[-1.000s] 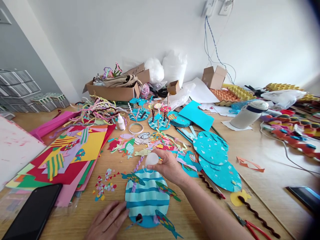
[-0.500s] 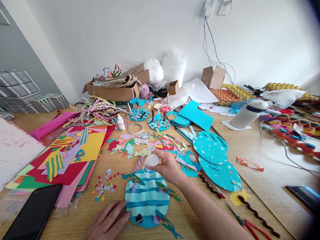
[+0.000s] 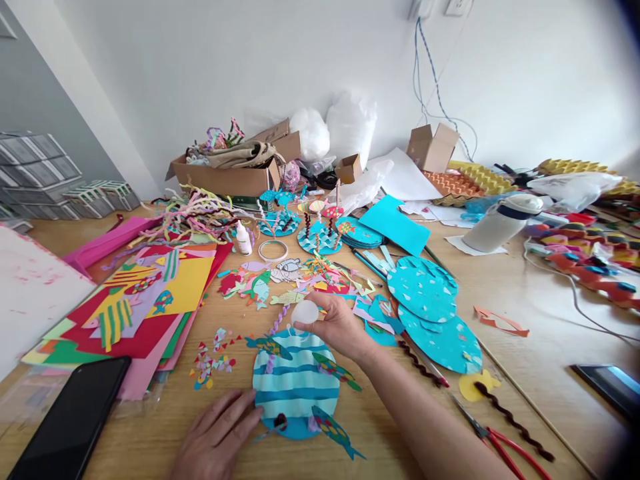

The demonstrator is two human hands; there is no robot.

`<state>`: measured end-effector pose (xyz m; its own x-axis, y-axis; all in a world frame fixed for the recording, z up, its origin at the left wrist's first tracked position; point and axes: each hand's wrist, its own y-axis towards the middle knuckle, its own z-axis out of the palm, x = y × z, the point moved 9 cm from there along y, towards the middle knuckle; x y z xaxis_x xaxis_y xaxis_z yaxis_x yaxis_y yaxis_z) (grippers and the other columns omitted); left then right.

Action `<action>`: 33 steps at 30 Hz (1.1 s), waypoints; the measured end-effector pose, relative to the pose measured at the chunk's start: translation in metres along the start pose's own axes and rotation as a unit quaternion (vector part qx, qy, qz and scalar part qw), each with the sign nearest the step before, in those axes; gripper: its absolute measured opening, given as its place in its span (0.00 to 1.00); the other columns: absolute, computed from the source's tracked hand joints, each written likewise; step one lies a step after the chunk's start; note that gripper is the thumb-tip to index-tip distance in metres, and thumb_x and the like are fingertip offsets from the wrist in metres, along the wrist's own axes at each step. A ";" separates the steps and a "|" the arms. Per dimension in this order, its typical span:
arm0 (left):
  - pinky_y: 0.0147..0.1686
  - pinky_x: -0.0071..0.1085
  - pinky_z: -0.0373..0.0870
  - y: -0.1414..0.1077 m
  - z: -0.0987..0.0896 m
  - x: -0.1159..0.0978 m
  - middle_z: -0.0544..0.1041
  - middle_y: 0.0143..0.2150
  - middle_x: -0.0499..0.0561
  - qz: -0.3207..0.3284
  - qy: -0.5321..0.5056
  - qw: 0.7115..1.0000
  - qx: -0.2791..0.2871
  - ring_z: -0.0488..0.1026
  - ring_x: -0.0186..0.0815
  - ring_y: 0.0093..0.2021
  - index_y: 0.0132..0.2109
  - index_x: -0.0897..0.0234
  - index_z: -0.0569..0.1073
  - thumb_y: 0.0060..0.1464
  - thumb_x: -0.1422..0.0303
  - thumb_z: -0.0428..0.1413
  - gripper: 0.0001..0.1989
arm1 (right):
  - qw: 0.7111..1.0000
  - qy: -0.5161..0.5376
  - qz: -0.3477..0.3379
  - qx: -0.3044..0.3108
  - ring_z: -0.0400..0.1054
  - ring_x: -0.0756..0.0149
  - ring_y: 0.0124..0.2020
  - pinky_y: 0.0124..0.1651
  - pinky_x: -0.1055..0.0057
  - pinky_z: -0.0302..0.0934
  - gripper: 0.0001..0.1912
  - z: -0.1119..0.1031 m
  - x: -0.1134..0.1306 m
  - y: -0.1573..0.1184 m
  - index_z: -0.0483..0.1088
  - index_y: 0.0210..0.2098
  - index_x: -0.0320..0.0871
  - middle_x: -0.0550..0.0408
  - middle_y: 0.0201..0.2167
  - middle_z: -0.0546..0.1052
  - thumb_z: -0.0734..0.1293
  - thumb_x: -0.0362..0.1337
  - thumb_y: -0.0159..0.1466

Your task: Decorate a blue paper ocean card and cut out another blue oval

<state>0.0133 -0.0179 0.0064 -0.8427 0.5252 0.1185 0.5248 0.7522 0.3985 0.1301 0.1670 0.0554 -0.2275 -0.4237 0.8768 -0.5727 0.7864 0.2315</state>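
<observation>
My right hand [image 3: 337, 327] is closed around a white glue bottle [image 3: 304, 313] over the far edge of a round blue paper disc [image 3: 295, 383]. The bottle's round end faces me, and its tip is hidden. Wavy pale strips cross the disc, and paper fish such as a spotted one [image 3: 334, 428] stand out from its sides. A purple twisted pipe cleaner [image 3: 280, 320] is by the far rim, near the bottle. Fingers stretched, my left hand [image 3: 220, 427] lies on the table with its fingertips at the disc's left edge.
Confetti bits [image 3: 214, 360] lie left of the disc. Beyond are cut paper fish [image 3: 260, 287], a tape roll [image 3: 273, 251] and a white bottle [image 3: 243, 239]. Red-handled scissors [image 3: 493, 437] and blue discs [image 3: 423, 287] are on the right; a phone [image 3: 73, 417] is at left.
The view has shifted slightly, moving the whole scene a little in the picture. Both hands keep nearly the same places relative to the disc, and the right still holds the bottle.
</observation>
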 end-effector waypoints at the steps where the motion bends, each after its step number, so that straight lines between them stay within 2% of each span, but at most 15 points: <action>1: 0.42 0.27 0.71 0.000 0.000 0.001 0.74 0.50 0.46 -0.010 -0.006 1.000 0.005 0.70 0.34 0.49 0.54 0.56 0.66 0.57 0.71 0.41 0.20 | 1.000 -0.010 0.002 0.000 0.64 0.70 0.26 0.30 0.75 0.56 0.07 -0.001 0.000 0.000 0.68 0.26 0.42 0.59 0.24 0.71 0.69 0.38 0.52; 6: 0.48 0.29 0.68 0.000 0.001 0.000 0.72 0.53 0.48 -0.030 -0.023 0.999 0.027 0.67 0.35 0.53 0.55 0.61 0.66 0.55 0.75 0.44 0.21 | 0.999 -0.026 0.017 -0.013 0.62 0.70 0.28 0.31 0.74 0.56 0.10 -0.009 0.000 -0.002 0.67 0.29 0.42 0.59 0.26 0.70 0.69 0.39 0.52; 11: 0.50 0.30 0.67 0.008 -0.006 0.005 0.73 0.52 0.49 -0.038 -0.043 0.998 0.026 0.65 0.35 0.54 0.54 0.63 0.67 0.54 0.78 0.41 0.22 | 1.000 0.006 0.007 -0.001 0.62 0.70 0.29 0.31 0.74 0.56 0.10 -0.008 0.002 -0.004 0.66 0.31 0.42 0.59 0.27 0.70 0.68 0.40 0.53; 19: 0.49 0.31 0.68 0.013 0.002 0.010 0.71 0.54 0.46 -0.027 -0.061 0.996 0.051 0.63 0.35 0.55 0.55 0.52 0.65 0.58 0.73 0.41 0.20 | 1.000 -0.006 0.008 -0.004 0.63 0.69 0.29 0.31 0.74 0.56 0.11 -0.011 0.003 -0.005 0.66 0.32 0.42 0.59 0.28 0.70 0.68 0.40 0.54; 23: 0.48 0.30 0.69 0.018 0.001 0.010 0.71 0.53 0.47 -0.031 -0.051 0.997 0.040 0.65 0.33 0.53 0.55 0.52 0.65 0.59 0.73 0.39 0.20 | 1.000 -0.024 0.015 0.001 0.63 0.69 0.30 0.32 0.74 0.56 0.11 -0.009 0.002 -0.005 0.66 0.31 0.41 0.58 0.28 0.71 0.68 0.41 0.54; 27: 0.46 0.30 0.70 0.019 -0.002 0.009 0.72 0.51 0.49 -0.024 -0.041 0.999 0.018 0.66 0.34 0.52 0.54 0.53 0.66 0.60 0.72 0.39 0.20 | 0.999 -0.036 0.020 0.015 0.64 0.67 0.32 0.35 0.72 0.57 0.13 -0.006 0.002 -0.005 0.66 0.36 0.42 0.57 0.32 0.72 0.68 0.41 0.54; 33: 0.47 0.27 0.68 0.016 0.002 0.010 0.72 0.51 0.49 -0.031 -0.027 0.999 0.020 0.67 0.34 0.52 0.54 0.54 0.67 0.59 0.70 0.41 0.19 | 0.994 -0.083 0.053 0.039 0.64 0.64 0.34 0.36 0.69 0.57 0.16 -0.003 0.000 -0.005 0.66 0.38 0.41 0.54 0.34 0.72 0.69 0.40 0.52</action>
<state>0.0138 0.0002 0.0127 -0.8660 0.4980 0.0448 0.4779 0.7981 0.3669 0.1356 0.1648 0.0555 -0.4126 -0.4144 0.8112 -0.5964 0.7960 0.1033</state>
